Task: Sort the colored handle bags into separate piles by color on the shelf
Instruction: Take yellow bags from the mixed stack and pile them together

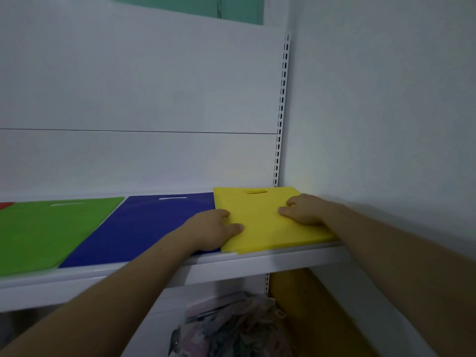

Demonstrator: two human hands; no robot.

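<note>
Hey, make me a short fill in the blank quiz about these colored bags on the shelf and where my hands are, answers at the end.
1. The pressed bag under the left hand and right hand is coloured ____.
2. The middle bag, between it and the green bag, is ____.
3. The pressed bag lies at the ____ end of the shelf, beside the wall.
Missing words: yellow; blue; right.
</note>
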